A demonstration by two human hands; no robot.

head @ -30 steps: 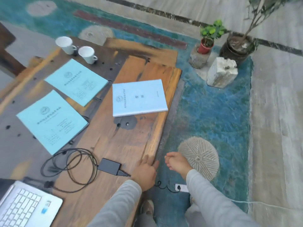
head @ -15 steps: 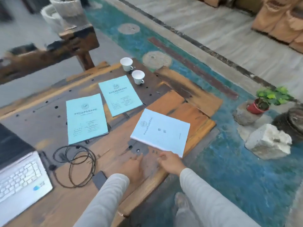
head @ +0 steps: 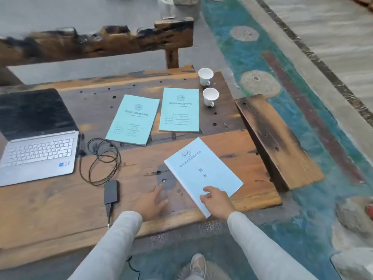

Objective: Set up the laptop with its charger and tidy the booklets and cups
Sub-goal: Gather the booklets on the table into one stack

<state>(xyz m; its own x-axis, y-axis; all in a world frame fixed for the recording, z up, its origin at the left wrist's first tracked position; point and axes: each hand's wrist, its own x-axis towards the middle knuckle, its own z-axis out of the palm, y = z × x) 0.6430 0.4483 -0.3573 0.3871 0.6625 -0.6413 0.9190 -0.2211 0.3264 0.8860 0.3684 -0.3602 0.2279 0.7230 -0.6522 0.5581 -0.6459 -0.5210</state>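
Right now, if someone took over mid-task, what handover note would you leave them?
Left hand: open, empty, flat on the table beside the charger brick.
Right hand: fingers on the near booklet, not gripping it.
Laptop open at left, screen dark; cable coiled beside it, seemingly running to its side.
Two other booklets lie apart mid-table; two cups stand far right.
Done: charger laid out.
Left: stack booklets, tidy cups.

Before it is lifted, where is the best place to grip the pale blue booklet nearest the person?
Probably its near corner, from the table's front edge. The pale blue booklet lies flat and skewed, that corner under the right hand by the edge, so fingers may slip beneath.
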